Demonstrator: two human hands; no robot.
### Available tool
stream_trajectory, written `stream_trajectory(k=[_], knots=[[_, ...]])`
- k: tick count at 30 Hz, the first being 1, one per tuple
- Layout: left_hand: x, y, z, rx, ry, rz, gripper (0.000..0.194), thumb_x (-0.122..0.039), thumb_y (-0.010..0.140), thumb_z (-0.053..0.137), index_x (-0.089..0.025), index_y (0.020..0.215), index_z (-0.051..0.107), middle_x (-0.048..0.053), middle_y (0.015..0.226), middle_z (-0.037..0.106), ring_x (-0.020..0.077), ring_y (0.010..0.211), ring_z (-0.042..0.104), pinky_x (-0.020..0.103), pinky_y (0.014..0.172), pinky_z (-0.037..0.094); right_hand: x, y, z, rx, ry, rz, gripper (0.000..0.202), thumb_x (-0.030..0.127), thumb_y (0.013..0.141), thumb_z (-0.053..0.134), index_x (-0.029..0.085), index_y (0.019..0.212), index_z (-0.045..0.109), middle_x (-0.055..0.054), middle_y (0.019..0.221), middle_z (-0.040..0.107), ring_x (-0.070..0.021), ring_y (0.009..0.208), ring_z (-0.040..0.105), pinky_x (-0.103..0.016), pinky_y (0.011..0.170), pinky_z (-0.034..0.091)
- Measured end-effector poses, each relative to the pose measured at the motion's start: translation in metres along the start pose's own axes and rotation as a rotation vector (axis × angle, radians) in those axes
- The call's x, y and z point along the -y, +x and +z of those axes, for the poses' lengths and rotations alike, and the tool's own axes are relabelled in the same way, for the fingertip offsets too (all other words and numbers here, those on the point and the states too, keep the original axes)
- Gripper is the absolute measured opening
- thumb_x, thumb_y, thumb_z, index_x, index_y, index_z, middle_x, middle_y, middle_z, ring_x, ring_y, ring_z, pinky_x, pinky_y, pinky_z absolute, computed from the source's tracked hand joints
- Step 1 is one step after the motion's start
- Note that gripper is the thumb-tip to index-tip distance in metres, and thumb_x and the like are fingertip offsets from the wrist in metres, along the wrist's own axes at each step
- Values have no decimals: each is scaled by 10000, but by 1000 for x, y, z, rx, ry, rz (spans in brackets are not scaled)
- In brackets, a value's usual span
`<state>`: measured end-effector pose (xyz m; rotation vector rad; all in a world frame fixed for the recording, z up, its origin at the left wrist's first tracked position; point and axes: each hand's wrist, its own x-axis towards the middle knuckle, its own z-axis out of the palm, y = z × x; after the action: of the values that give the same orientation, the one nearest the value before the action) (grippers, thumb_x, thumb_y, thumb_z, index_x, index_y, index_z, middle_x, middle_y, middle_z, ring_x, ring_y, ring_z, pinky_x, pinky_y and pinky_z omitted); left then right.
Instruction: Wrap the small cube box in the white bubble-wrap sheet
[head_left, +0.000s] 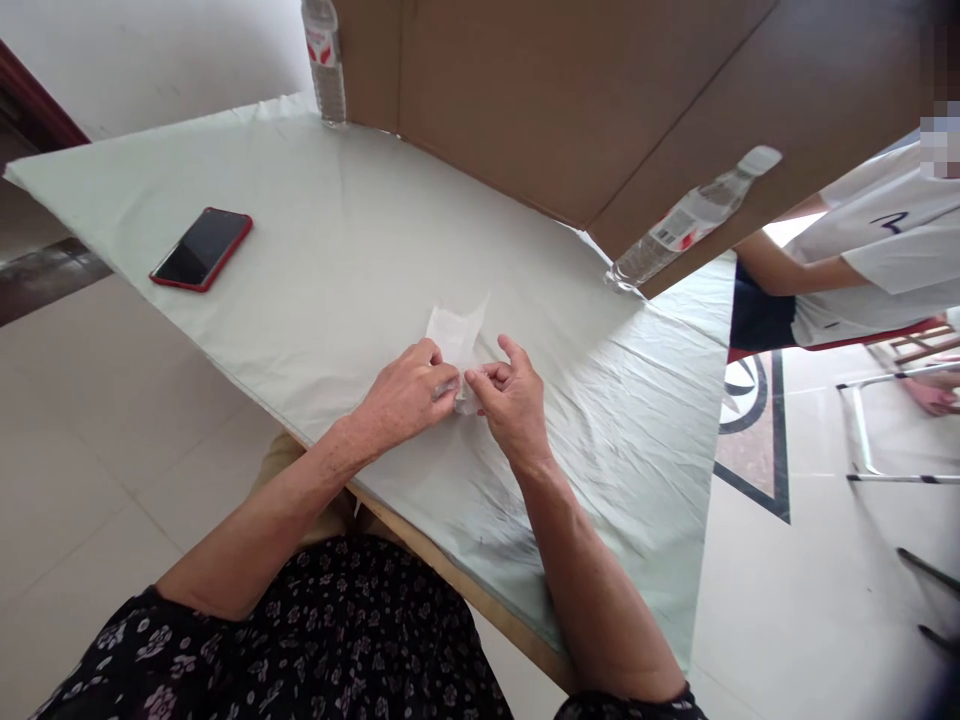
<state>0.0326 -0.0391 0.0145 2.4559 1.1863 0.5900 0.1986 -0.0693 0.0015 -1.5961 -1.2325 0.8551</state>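
Note:
A thin white sheet, like tissue paper or soft plastic (454,332), sticks up crumpled between my two hands over the tablecloth. My left hand (409,388) is closed, its thumb and fingers pinching the sheet's lower left part. From the other side, my right hand (516,402) pinches the lower right part between thumb and a bent finger, with the index finger raised. Between the fingertips the material looks bunched and partly see-through. My fingers cover some of it, so I cannot tell whether anything is inside.
A pale green cloth (337,260) covers the table. A red-cased phone (202,248) lies at the left. Clear bottles stand by a large brown cardboard panel: one far left (328,75), one right (686,222). Beyond the panel sits a person in a white shirt (877,260).

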Motion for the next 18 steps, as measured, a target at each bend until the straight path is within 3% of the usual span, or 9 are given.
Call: stream_trajectory(k=[4, 8, 11, 14, 18], knots=[[2, 2, 1, 6, -33, -23, 204, -171, 882, 575, -162, 1034, 712, 93, 1021, 599, 205, 917, 609, 313, 779, 517, 8, -6, 5, 31, -54, -44, 745, 409, 834, 649, 118, 1483, 429, -49, 927, 748, -175, 738, 670, -351, 753, 554], [6, 1, 5, -62, -158, -52, 453, -183, 832, 605, -145, 1283, 582, 107, 1077, 627, 222, 955, 615, 342, 817, 533, 11, -8, -1, 140, -132, -106, 587, 370, 903, 546, 142, 1440, 484, -87, 1030, 770, -179, 749, 683, -364, 782, 556], [10, -2, 9, -122, -283, -64, 569, -183, 806, 609, -141, 1365, 515, 90, 1059, 639, 194, 898, 614, 337, 820, 537, 11, -8, -7, 244, -243, -199, 575, 287, 890, 537, 150, 1445, 475, -104, 1120, 758, -171, 733, 674, -358, 767, 553], [11, -5, 14, -179, -408, -122, 584, -172, 766, 622, -162, 1342, 527, 73, 1077, 650, 153, 825, 602, 307, 794, 539, 14, -8, -6, 285, -452, -316, 629, 228, 872, 540, 163, 1488, 427, -116, 1188, 737, -201, 799, 692, -368, 778, 544], [5, -6, 19, -249, -465, -223, 422, -204, 775, 641, -174, 1195, 606, 62, 1057, 661, 144, 803, 594, 294, 763, 538, 23, -13, 0, 281, -738, -390, 651, 159, 893, 435, 126, 1538, 354, -165, 1259, 707, -269, 969, 699, -368, 742, 530]])
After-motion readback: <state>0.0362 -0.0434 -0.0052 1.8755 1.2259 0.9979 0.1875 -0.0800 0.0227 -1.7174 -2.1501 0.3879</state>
